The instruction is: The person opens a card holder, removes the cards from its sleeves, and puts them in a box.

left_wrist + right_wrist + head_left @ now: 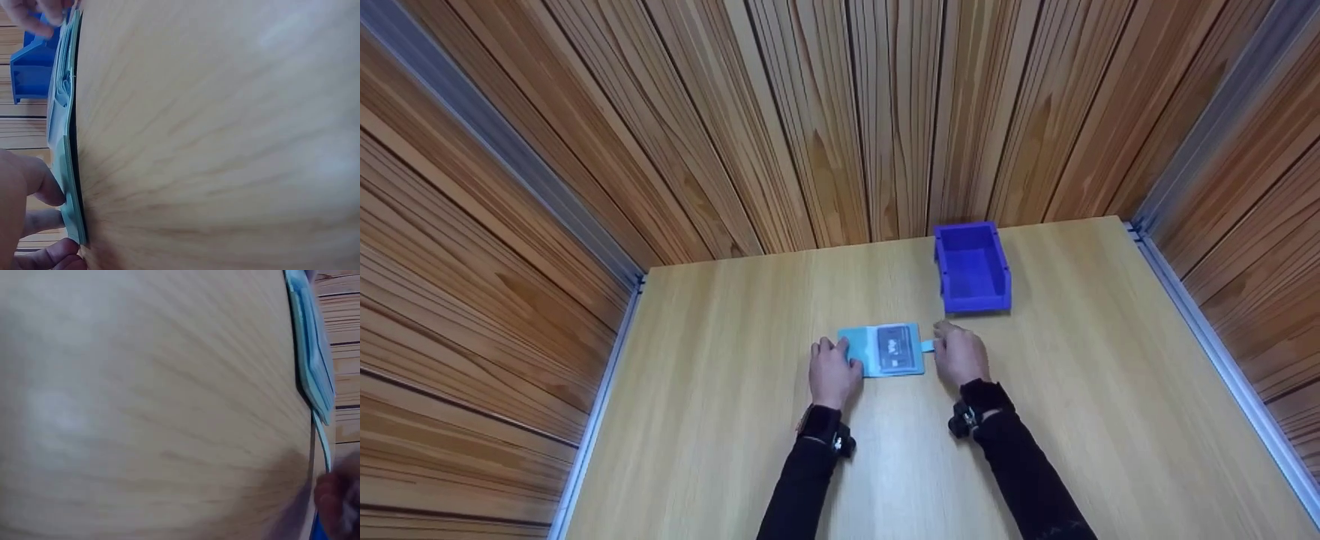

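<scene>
A light blue card holder (856,341) lies spread open on the table, with clear sleeves (895,349) on its right half and a short strap (928,346) sticking out to the right. My left hand (834,373) grips the left cover, its thumb by the near edge and its fingers at the outer side. In the left wrist view, the fingertips (52,191) rest against the cover. My right hand (962,354) pinches the strap near its free end. Seen from the right wrist, the strap (322,439) runs from the stacked sleeves to the blurred fingers (329,498).
A blue-purple open bin (976,298) stands on the wooden table (720,390), just beyond my right hand. Wood-plank walls (817,127) enclose the back and sides, with metal rails (1222,405) along the table's side edges.
</scene>
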`<state>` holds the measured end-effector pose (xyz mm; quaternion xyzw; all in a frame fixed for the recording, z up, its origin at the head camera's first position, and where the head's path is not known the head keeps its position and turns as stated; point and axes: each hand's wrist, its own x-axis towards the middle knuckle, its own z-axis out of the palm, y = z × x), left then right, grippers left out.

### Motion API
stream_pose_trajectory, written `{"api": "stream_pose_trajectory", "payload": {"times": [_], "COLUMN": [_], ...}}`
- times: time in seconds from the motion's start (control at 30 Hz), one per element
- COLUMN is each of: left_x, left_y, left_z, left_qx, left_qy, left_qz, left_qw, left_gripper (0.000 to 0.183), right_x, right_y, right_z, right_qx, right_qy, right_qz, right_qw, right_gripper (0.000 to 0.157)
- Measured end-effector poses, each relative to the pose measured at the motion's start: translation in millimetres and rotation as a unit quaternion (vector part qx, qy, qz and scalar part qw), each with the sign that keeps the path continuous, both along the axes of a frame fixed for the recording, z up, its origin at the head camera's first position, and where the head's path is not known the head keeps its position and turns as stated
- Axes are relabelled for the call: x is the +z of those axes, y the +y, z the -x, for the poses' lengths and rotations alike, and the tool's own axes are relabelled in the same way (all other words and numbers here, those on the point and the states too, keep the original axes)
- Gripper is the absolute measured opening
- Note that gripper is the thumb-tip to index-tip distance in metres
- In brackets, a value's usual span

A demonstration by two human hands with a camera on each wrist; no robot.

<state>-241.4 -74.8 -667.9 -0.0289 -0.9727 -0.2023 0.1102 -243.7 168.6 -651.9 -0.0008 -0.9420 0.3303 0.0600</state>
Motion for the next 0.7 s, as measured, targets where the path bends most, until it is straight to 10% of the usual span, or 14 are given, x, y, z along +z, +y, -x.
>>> {"api": "stream_pose_trajectory", "payload": {"times": [0.37,0.7], "left_x": [-0.6,-5.1], "left_y": [0,0], "left_z": [2.3,3.1], "left_qx": [0.008,0.007], "left_qy": [-0.021,-0.017], "left_qz": [-0.013,-0.022], "left_qw": [0.9997,0.9996], "left_gripper": [0.047,0.046], "right_x": [0.4,8.5], "right_y": [6,3], "right_z": [12.0,16.5], "right_qx": [0.156,0.187], "right_qy": [-0.113,-0.141], "right_qz": [-0.024,-0.068], "right_qw": [0.981,0.970], "right_gripper": [0.090,0.090]}}
